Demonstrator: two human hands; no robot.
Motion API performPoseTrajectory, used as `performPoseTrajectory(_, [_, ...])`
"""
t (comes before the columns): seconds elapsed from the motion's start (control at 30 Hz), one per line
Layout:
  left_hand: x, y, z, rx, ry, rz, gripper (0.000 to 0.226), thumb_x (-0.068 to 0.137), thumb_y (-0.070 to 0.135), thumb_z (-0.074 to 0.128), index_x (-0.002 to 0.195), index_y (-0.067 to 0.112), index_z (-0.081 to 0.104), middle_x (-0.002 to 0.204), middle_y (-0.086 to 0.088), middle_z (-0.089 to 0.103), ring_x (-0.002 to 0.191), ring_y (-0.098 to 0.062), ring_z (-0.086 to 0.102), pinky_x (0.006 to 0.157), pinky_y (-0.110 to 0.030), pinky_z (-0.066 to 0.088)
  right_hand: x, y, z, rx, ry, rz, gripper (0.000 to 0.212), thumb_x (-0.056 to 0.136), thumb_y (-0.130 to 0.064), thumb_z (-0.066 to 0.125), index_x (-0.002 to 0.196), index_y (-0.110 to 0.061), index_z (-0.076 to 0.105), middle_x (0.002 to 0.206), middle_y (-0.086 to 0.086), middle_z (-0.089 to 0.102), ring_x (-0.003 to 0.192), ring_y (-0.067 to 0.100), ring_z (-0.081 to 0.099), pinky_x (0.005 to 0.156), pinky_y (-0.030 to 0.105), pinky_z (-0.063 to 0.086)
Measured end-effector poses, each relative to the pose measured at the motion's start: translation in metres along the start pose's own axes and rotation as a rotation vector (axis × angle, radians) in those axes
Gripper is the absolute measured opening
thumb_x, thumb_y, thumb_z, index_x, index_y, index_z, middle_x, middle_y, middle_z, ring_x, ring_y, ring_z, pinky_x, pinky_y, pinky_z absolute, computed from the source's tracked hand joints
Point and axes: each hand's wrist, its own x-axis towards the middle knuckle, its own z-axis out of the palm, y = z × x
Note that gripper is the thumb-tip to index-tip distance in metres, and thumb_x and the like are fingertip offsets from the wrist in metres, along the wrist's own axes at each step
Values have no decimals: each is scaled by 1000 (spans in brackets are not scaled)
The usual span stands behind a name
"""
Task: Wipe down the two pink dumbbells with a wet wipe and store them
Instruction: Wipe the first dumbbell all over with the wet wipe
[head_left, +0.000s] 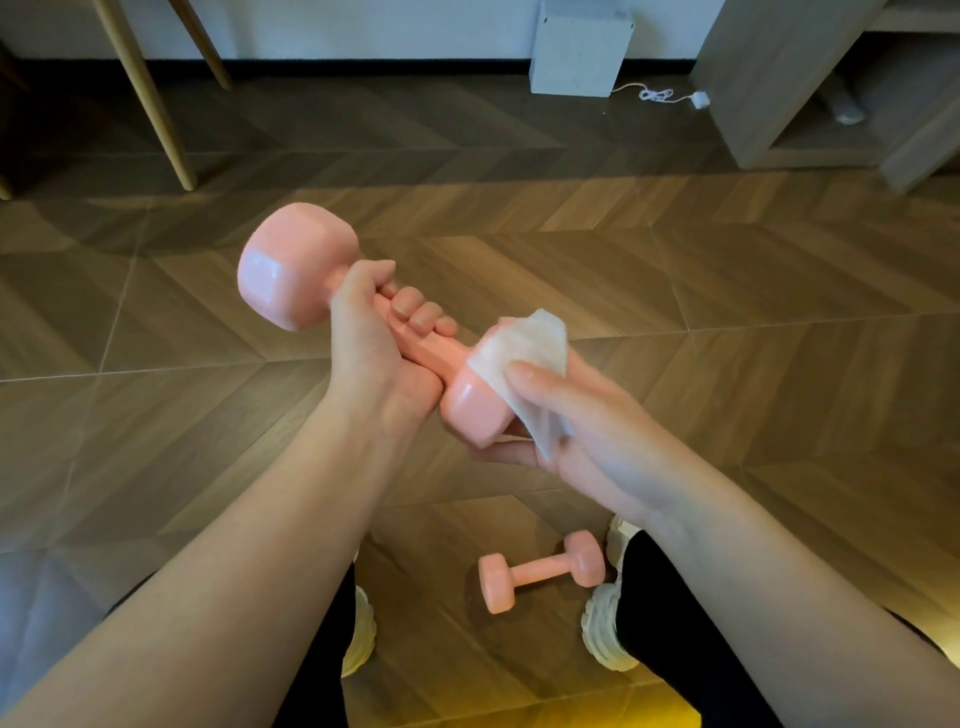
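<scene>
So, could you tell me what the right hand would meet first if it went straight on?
The right hand, through the wet wipe, touches the held dumbbell at its near head; past that, probably the left hand, depth unclear.

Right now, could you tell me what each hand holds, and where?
The left hand grips the raised pink dumbbell by its handle; the right hand holds a white wet wipe against its near head.

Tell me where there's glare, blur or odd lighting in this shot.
Head view: a soft glare sits on the far end of the held pink dumbbell; the right hand and white wet wipe look slightly motion-blurred; a yellow glow tints the wooden herringbone floor at the bottom edge; floor lines bow from wide-angle distortion.
</scene>
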Motion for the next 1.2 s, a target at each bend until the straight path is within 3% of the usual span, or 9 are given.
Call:
performPoseTrajectory(0.2, [-3, -6, -1, 40, -20, 14, 30, 92, 18, 49, 67, 20, 32, 49, 7, 25, 39, -11, 25, 43, -21, 32, 0, 9, 5, -113, 138, -16, 61, 74, -30, 77, 129, -35, 52, 126, -1, 63, 112, 17, 66, 83, 34, 58])
performPoseTrajectory(0.33, [-3, -7, 1, 64, -42, 23, 30, 92, 17, 49, 66, 20, 33, 49, 6, 25, 39, -12, 25, 43, -22, 32, 2, 8, 7, -66, 153, -3, 54, 81, -36, 68, 132, -29, 50, 127, 6, 63, 107, 24, 67, 80, 46, 58])
performPoseTrajectory(0.47, [-2, -4, 1, 37, -41, 23, 31, 91, 16, 50, 64, 20, 34, 49, 6, 25, 39, -12, 25, 43, -20, 33, -2, -5, -4, 3, 12, 95, 58, 80, -39, 69, 135, -28, 53, 123, 8, 65, 99, 22, 66, 83, 50, 56])
performPoseTrajectory(0.6, [-4, -11, -1, 76, -56, 11, 33, 90, 16, 50, 63, 21, 34, 48, 6, 25, 39, -12, 25, 43, -21, 33, -2, -4, 0, 1, 66, 178, 78, 62, -57, 78, 131, -27, 56, 122, 8, 68, 99, 25, 68, 74, 47, 59])
performPoseTrajectory(0.7, [-6, -16, -1, 132, -64, 13, 33, 91, 16, 50, 63, 21, 34, 48, 6, 25, 39, -12, 25, 42, -21, 33, -1, 3, 5, -41, 164, 149, 71, 64, -43, 83, 126, -26, 56, 120, 11, 68, 96, 23, 69, 70, 44, 60])
performPoseTrajectory(0.87, [-2, -8, 2, 77, -64, 24, 31, 92, 17, 50, 65, 21, 35, 48, 8, 26, 39, -10, 25, 42, -21, 33, -4, -3, -4, 12, 59, 84, 54, 78, -26, 75, 128, -22, 54, 117, 13, 68, 102, 28, 70, 83, 51, 59])
performPoseTrajectory(1.0, [-3, -10, 2, 47, -64, 10, 32, 91, 16, 50, 63, 21, 35, 46, 7, 27, 38, -11, 26, 42, -21, 34, -3, 0, -2, -8, 130, 90, 53, 82, -43, 70, 125, -16, 57, 124, 26, 61, 100, 31, 70, 79, 52, 59])
performPoseTrajectory(1.1, [-5, -14, 2, 83, -59, 11, 33, 91, 16, 50, 62, 21, 35, 47, 7, 27, 38, -11, 26, 42, -21, 34, -1, 5, 3, -51, 193, 90, 52, 80, -53, 68, 119, -21, 59, 115, 22, 66, 91, 28, 70, 74, 48, 61])
performPoseTrajectory(1.2, [-4, -12, 2, 72, -54, 8, 32, 91, 15, 50, 63, 21, 35, 46, 7, 27, 38, -11, 26, 42, -21, 34, 0, 2, 2, -21, 160, 113, 67, 72, -58, 72, 125, -20, 56, 111, 17, 67, 91, 26, 70, 75, 48, 61])
